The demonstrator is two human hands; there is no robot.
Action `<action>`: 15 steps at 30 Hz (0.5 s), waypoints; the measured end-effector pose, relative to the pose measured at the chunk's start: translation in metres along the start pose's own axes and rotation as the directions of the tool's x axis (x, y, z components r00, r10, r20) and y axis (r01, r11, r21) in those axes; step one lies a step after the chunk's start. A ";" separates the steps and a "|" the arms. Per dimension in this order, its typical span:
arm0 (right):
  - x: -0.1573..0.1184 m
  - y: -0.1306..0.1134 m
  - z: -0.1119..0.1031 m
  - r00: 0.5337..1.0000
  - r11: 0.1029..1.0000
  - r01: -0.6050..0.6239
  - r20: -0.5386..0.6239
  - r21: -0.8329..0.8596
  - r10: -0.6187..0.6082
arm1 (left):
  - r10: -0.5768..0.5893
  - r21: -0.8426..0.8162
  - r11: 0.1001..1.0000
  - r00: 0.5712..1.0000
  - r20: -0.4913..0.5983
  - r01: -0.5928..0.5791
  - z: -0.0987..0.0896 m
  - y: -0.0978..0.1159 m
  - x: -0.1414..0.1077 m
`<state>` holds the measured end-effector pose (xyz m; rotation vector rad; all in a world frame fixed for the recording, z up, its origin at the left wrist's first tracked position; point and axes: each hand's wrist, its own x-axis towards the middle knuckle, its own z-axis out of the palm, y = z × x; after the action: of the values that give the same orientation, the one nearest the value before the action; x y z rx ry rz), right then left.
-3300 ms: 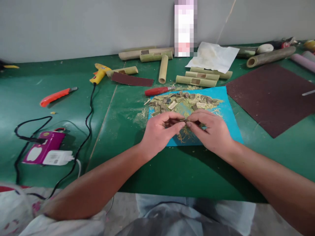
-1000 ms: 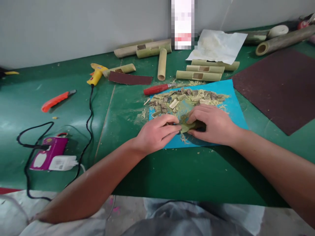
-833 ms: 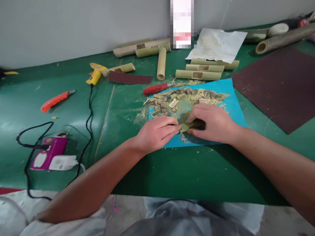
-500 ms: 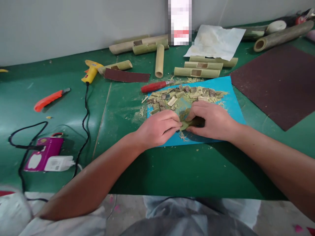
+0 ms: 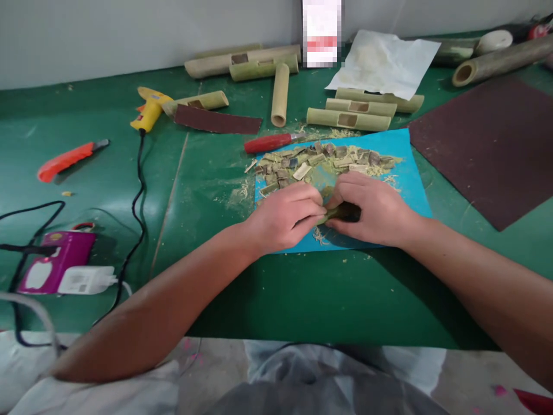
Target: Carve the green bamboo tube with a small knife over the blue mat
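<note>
Over the blue sheet point(image 5: 417, 196), my left hand point(image 5: 287, 219) and my right hand point(image 5: 367, 207) meet at the fingertips. Between them is a short green bamboo piece point(image 5: 332, 215), mostly hidden by the fingers. The fingers of my left hand pinch its left end. My right hand is wrapped round its right part, with a dark gap showing under the palm. Just beyond the hands lies a heap of cut bamboo chips point(image 5: 302, 170) and shavings. A red-handled tool point(image 5: 268, 142) rests at the sheet's upper left edge.
Bamboo tubes point(image 5: 348, 119) with cut windows lie behind the sheet, near white paper point(image 5: 384, 63). Brown sandpaper point(image 5: 488, 150) is at the right. To the left are a yellow glue gun point(image 5: 150, 111), an orange cutter point(image 5: 67, 162) and a purple power strip point(image 5: 58, 262) with cables.
The camera view has shifted slightly, moving the left-side objects further left. My left fingertips have come closer to my right fingertips, covering more of the bamboo piece. Both hands keep their grip.
</note>
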<state>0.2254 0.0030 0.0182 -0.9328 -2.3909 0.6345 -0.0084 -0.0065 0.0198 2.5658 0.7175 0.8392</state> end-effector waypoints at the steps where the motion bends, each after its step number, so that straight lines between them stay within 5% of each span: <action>1: 0.000 0.000 0.000 1.000 1.000 -0.003 -0.005 0.003 0.003 | 0.003 0.000 1.000 1.000 0.004 -0.003 0.000 0.000 0.000; 15: 0.001 -0.003 -0.004 0.985 0.984 -0.174 0.006 0.024 0.174 | 0.076 0.041 0.996 0.997 0.008 -0.077 -0.002 -0.003 -0.003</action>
<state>0.2257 0.0030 0.0230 -1.1396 -2.3160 0.7294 -0.0124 -0.0052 0.0187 2.6464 0.6446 0.8474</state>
